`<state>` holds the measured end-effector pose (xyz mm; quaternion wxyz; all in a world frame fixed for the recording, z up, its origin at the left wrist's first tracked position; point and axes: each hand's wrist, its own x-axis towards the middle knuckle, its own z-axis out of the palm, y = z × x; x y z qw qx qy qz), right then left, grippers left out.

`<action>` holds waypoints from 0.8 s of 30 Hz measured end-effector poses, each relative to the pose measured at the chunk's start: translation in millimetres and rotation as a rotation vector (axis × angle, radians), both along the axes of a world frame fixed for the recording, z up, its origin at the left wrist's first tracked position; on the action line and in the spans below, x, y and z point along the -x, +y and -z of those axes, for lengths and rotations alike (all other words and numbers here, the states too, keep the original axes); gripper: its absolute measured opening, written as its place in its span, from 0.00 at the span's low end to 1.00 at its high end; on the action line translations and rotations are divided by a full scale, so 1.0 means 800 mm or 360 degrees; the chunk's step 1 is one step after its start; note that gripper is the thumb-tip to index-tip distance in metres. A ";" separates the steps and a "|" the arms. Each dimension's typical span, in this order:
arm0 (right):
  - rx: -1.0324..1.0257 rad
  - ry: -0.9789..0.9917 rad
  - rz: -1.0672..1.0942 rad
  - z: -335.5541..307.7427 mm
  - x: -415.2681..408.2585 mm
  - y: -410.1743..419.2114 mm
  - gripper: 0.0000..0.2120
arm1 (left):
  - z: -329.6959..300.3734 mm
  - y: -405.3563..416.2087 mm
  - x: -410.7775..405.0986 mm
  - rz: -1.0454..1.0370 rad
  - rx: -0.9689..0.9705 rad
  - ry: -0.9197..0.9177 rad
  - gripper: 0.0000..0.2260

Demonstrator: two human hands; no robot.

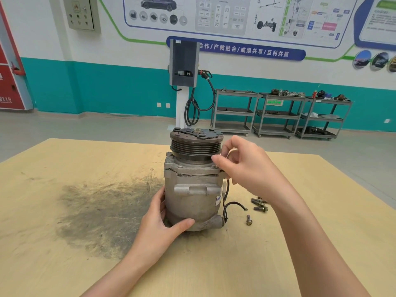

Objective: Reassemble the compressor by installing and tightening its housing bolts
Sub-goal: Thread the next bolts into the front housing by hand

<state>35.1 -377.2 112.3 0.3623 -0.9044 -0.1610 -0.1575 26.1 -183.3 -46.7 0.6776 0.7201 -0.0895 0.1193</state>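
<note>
Two hands work the compressor [194,185], which stands upright on the table [64,211], pulley up. The left hand [165,224] grips its base. The right hand [242,166] curls at the flange, apparently pinching a bolt, though it's hidden. Loose bolts [259,205] lie just right.

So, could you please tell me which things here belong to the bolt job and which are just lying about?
For the job:
compressor
loose bolts
left hand, steadying it
right hand, at the flange

Lying about:
parts carts
charging post
</note>
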 end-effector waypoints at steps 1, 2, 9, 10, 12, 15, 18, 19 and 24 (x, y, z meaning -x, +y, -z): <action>-0.0076 0.0064 -0.0053 -0.001 0.000 -0.002 0.07 | 0.000 0.000 0.000 0.0002 -0.0001 0.0002 0.47; -0.0141 0.0124 -0.0110 -0.001 0.000 -0.004 0.05 | 0.001 0.001 0.000 0.0004 0.0002 0.0002 0.48; -0.0428 0.0312 -0.0231 0.002 -0.006 -0.004 0.05 | 0.005 0.003 -0.003 0.0007 -0.0004 0.0001 0.47; -0.0434 0.0298 -0.0220 0.004 -0.007 -0.002 0.06 | 0.005 0.003 -0.003 0.0007 -0.0001 0.0001 0.47; -0.0429 0.0266 -0.0204 0.006 -0.008 0.001 0.07 | 0.006 0.003 -0.004 0.0008 0.0007 0.0001 0.48; -0.0469 0.0292 -0.0235 0.006 -0.009 -0.001 0.07 | 0.006 0.004 -0.004 0.0023 0.0004 0.0003 0.48; -0.0534 0.0382 -0.0319 0.003 -0.008 -0.009 0.03 | 0.006 0.004 -0.004 0.0028 -0.0002 0.0000 0.47; -0.0555 0.0410 -0.0343 0.003 -0.009 -0.011 0.02 | 0.006 0.004 -0.004 0.0026 -0.0004 -0.0004 0.46; -0.0625 0.0463 -0.0329 0.003 -0.011 -0.011 0.03 | 0.004 0.001 -0.003 0.0005 -0.0013 -0.0014 0.44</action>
